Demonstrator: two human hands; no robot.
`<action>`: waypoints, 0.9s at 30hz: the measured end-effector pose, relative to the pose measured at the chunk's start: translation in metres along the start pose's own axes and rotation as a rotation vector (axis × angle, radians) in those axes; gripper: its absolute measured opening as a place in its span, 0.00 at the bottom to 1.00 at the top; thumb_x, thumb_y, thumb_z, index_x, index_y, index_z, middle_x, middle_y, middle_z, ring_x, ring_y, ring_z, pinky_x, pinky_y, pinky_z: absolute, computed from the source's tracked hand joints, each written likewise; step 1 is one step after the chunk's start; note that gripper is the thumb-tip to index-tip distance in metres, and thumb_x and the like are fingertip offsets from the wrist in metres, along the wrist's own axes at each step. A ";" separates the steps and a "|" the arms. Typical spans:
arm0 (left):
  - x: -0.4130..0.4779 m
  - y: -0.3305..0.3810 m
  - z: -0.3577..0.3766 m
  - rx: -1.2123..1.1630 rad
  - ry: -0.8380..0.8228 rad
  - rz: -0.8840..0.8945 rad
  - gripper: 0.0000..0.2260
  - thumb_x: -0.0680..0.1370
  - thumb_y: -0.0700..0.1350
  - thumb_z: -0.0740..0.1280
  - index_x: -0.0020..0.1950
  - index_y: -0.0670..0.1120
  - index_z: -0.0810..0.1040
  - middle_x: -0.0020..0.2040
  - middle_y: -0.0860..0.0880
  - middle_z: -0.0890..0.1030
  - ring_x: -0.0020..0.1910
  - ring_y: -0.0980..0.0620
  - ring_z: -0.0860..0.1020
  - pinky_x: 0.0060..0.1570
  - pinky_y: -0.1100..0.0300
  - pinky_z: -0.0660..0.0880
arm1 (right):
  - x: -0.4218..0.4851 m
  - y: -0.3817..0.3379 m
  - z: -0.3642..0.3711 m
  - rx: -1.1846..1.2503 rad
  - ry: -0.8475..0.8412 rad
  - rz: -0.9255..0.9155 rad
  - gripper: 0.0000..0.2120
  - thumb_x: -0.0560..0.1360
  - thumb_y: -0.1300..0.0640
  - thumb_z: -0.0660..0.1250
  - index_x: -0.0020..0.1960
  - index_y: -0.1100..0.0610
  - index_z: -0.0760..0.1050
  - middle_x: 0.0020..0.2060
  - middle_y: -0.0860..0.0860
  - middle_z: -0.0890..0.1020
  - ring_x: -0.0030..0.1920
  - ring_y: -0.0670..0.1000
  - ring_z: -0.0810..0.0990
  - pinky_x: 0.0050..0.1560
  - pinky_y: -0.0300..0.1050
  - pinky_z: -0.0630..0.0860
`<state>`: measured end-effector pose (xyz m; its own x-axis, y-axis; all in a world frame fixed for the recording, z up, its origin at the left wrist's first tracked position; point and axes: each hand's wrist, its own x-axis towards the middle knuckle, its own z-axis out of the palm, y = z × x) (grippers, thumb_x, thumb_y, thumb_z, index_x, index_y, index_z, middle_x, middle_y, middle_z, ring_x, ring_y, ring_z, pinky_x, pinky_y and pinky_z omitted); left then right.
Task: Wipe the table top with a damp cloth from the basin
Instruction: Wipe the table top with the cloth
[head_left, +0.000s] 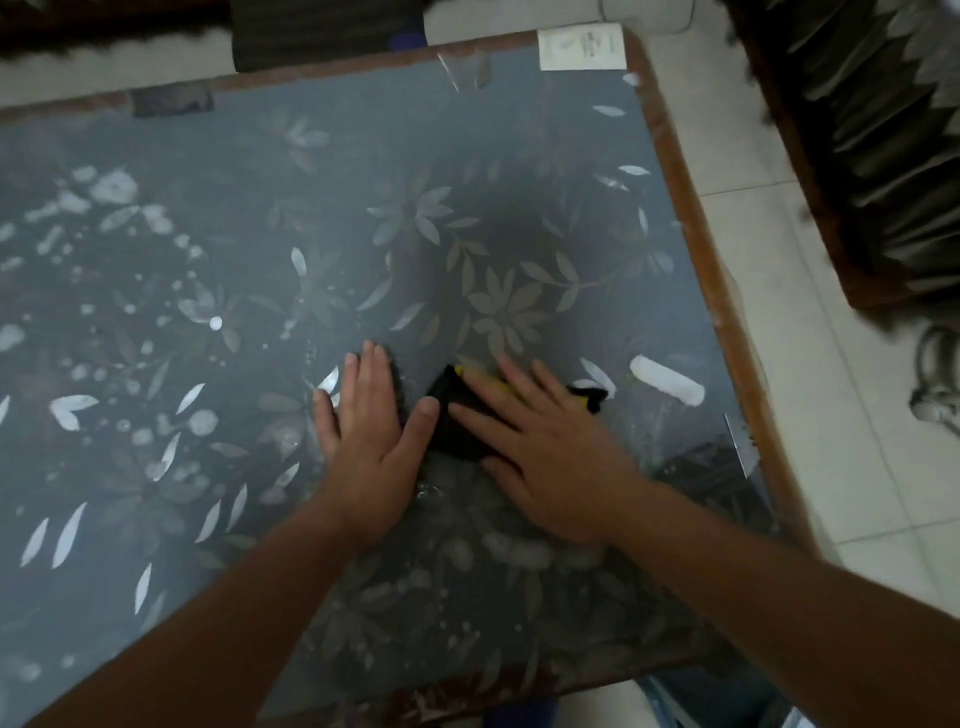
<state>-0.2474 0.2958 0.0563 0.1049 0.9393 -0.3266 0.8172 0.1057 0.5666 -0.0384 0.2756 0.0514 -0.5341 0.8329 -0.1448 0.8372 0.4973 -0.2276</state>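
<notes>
Two hands (366, 447) (545, 462), one dark cloth (457, 423), one table (519, 130), one white card (581, 48)

Home, likely living room: leaf-patterned table top (467, 156) centre; white floor tiles (769, 270) 3 o'clock; dark pleated upholstery (883, 135) 2 o'clock.

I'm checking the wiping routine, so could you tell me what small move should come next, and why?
Probably slide the right hand, pressing flat on the dark cloth, across the table top toward its right edge: the cloth is pinned ready, and the left hand rests flat beside it.
</notes>
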 end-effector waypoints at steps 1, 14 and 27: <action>0.001 -0.001 0.001 0.007 0.003 0.003 0.39 0.74 0.69 0.40 0.81 0.51 0.41 0.82 0.54 0.42 0.78 0.62 0.35 0.75 0.53 0.29 | 0.013 0.016 -0.003 -0.027 0.028 0.089 0.28 0.81 0.44 0.49 0.80 0.49 0.56 0.81 0.52 0.54 0.80 0.59 0.50 0.79 0.61 0.47; 0.000 0.010 0.001 0.245 -0.036 0.015 0.39 0.71 0.73 0.44 0.80 0.59 0.49 0.82 0.48 0.39 0.79 0.52 0.34 0.75 0.43 0.31 | -0.037 0.059 -0.007 0.054 0.112 0.471 0.28 0.81 0.45 0.51 0.79 0.48 0.57 0.81 0.51 0.54 0.80 0.62 0.50 0.77 0.66 0.52; -0.033 0.039 0.021 0.289 -0.198 -0.084 0.41 0.72 0.69 0.65 0.76 0.70 0.41 0.79 0.53 0.29 0.76 0.50 0.27 0.70 0.31 0.33 | -0.062 0.079 -0.015 0.150 0.185 0.892 0.27 0.83 0.48 0.50 0.80 0.53 0.55 0.81 0.56 0.52 0.80 0.63 0.49 0.78 0.63 0.50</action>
<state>-0.2068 0.2625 0.0733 0.1155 0.8471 -0.5188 0.9512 0.0561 0.3033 0.0620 0.2670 0.0567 0.3397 0.9244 -0.1735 0.8989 -0.3734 -0.2294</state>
